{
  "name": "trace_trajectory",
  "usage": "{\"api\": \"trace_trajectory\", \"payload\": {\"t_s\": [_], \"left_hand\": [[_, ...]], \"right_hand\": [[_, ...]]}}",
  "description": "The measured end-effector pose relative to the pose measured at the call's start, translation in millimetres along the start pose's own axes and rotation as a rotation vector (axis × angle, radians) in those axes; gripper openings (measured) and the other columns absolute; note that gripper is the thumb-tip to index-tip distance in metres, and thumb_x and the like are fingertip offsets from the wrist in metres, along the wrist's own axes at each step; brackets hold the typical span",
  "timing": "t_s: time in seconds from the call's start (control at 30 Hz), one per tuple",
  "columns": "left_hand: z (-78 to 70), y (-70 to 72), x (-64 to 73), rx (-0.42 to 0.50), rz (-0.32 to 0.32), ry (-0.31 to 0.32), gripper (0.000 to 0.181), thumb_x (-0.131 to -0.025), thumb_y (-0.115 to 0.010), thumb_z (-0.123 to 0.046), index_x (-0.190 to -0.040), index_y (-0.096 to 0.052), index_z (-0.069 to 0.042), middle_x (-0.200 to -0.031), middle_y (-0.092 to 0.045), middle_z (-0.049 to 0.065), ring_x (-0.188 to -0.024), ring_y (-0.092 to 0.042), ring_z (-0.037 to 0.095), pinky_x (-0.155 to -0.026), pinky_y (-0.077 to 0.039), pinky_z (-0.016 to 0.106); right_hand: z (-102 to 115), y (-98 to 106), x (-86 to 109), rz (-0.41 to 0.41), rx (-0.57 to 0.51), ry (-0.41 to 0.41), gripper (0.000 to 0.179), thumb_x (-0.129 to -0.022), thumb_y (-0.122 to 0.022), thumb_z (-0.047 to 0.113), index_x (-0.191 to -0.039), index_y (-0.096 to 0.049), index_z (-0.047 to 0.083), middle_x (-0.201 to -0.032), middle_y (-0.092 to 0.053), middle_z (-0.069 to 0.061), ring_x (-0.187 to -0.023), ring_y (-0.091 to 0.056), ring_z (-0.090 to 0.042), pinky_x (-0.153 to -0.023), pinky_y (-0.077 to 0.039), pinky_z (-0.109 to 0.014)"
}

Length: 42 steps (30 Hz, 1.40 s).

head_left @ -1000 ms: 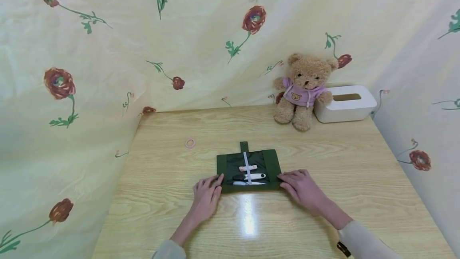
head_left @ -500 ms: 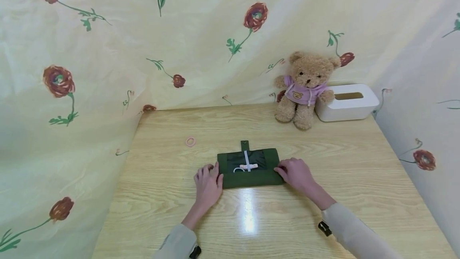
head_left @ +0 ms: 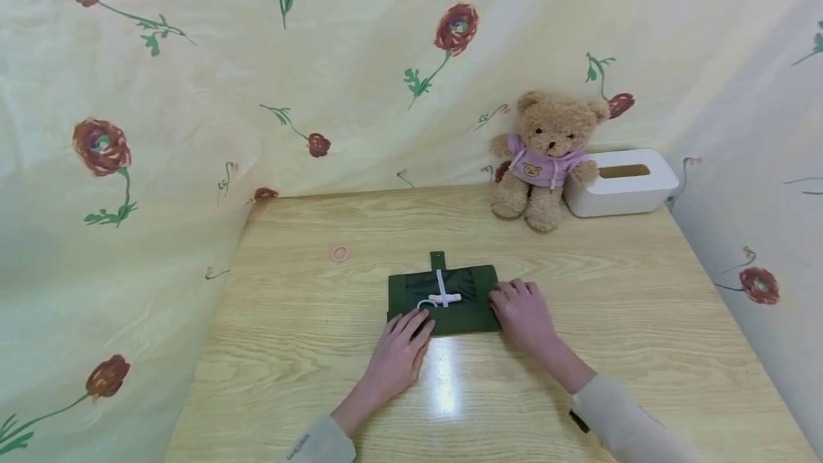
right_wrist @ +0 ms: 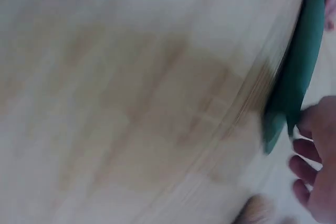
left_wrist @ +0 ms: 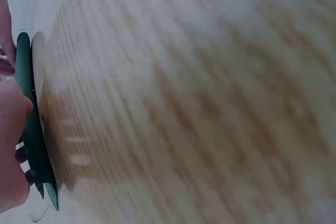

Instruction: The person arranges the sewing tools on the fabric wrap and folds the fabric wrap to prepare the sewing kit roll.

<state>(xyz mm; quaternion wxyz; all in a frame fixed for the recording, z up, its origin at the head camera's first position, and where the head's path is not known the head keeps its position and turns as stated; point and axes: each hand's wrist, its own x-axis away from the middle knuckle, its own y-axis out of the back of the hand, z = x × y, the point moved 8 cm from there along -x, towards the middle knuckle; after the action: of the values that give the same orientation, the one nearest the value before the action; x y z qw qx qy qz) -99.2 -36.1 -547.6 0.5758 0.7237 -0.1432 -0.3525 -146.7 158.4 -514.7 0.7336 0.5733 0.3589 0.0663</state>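
A dark green fabric tool roll (head_left: 464, 319) lies on the table, its near part folded over. A pale elastic strap (head_left: 441, 284) crosses its dark inner panel and holds a small white-and-pink item (head_left: 454, 298) and a white loop-shaped handle (head_left: 424, 302); the rest of that handled item is under the fold. My left hand (head_left: 397, 352) rests on the left part of the fold with fingers extended. At the right edge, my right hand (head_left: 524, 316) pinches the fold's corner; its fingers look curled beside the green fabric (right_wrist: 296, 72) in the right wrist view.
A snap tab (head_left: 437, 260) sticks out from the roll's far edge. Behind left lies a pink ring (head_left: 340, 254). A teddy bear (head_left: 545, 156) in a purple hoodie sits at the back right beside a white tissue box (head_left: 624, 182). Flowered cloth (head_left: 360, 77) hangs behind the table.
The roll's near edge has been folded away from me, covering the lower items. My left hand has since shifted right onto the fold; my right hand stays at the right edge.
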Motion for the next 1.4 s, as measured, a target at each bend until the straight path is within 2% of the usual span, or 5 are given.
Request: {"api": "trace_trajectory", "payload": {"t_s": [0.17,0.57,0.8,1.27,1.4], "left_hand": [[2.6,-1.7,0.1,0.046,-0.002,0.019,0.036,-0.097,-0.062,-0.016,-0.133,-0.063,-0.01,-0.142,-0.051,0.013,-0.13,-0.047,0.031,-0.1,-0.042,0.05],[19.7,-9.3,9.4,0.006,0.04,0.067,0.082,-0.075,-0.073,0.009,-0.15,-0.045,-0.011,-0.144,-0.049,0.019,-0.132,-0.048,0.033,-0.105,-0.038,0.049],[29.7,-2.7,6.8,0.097,0.037,0.098,0.073,-0.087,-0.068,0.005,-0.153,-0.039,-0.007,-0.136,-0.058,0.018,-0.126,-0.055,0.029,-0.102,-0.041,0.051],[75.8,11.6,-27.3,0.53,0.048,0.371,0.05,-0.103,-0.052,-0.005,-0.147,-0.036,0.012,-0.065,-0.053,0.005,-0.054,-0.047,0.017,-0.057,-0.043,0.034],[89.1,11.6,-41.3,0.563,0.002,0.481,0.037,-0.103,-0.05,-0.007,-0.136,-0.052,0.011,-0.094,-0.069,0.021,-0.084,-0.068,0.033,-0.074,-0.053,0.043]], "right_hand": [[30,-1,17.9,-0.012,-0.05,0.166,0.036,-0.081,-0.076,0.014,-0.113,-0.071,-0.002,-0.115,-0.068,-0.019,-0.105,-0.064,-0.035,-0.086,-0.048,-0.051],[12,-13,33.2,-0.008,-0.208,0.144,0.047,-0.088,-0.072,0.016,-0.13,-0.062,-0.005,-0.125,-0.065,-0.02,-0.112,-0.063,-0.035,-0.094,-0.045,-0.05],[3,-13,26.0,0.002,-0.251,0.127,0.051,-0.089,-0.073,0.015,-0.133,-0.058,-0.006,-0.115,-0.069,-0.017,-0.099,-0.067,-0.029,-0.09,-0.048,-0.048],[-37,-26,-8.9,0.125,-0.635,-0.187,0.061,-0.094,-0.069,0.009,-0.143,-0.041,-0.013,-0.091,-0.072,-0.011,-0.049,-0.046,0.002,-0.055,-0.046,-0.027],[-52,-33,-18.2,0.149,-0.619,-0.348,0.057,-0.095,-0.069,0.018,-0.139,-0.048,-0.011,-0.092,-0.067,-0.01,-0.063,-0.058,-0.011,-0.064,-0.05,-0.037]]}}
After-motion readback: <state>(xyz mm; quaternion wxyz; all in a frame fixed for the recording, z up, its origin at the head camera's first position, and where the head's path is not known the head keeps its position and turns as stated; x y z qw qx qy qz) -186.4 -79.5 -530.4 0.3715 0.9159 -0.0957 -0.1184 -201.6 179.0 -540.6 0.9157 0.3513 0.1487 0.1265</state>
